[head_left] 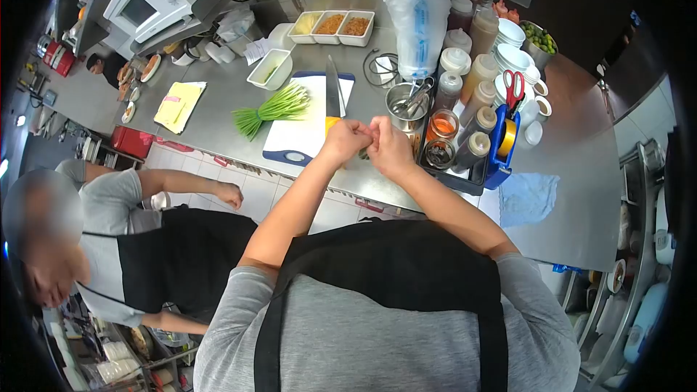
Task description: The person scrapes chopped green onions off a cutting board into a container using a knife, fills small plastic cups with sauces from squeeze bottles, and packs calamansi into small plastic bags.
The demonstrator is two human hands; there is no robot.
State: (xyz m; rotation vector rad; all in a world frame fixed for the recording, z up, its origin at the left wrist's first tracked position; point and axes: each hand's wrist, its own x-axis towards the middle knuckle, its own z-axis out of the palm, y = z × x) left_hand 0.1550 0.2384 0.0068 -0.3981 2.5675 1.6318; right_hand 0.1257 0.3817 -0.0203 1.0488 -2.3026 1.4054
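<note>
Above the counter's front edge, my left hand (347, 140) and my right hand (389, 148) meet with fingertips pinched together. Whatever is between them, if anything, is too small or hidden to make out. Just beyond my left hand, a knife (332, 87) lies with its blade pointing away and its yellow handle partly covered by that hand. It rests on a white cutting board (296, 139) with blue ends. A bunch of long thin green stalks (276, 109), like chives, lies across the board's left side.
A white tub (270, 70) and a three-part tray of toppings (331, 27) stand behind the board. Right of my hands are a metal pot (401, 117), a black bin of bottles (465, 184) and red scissors (513, 88). A co-worker (167, 247) stands at my left.
</note>
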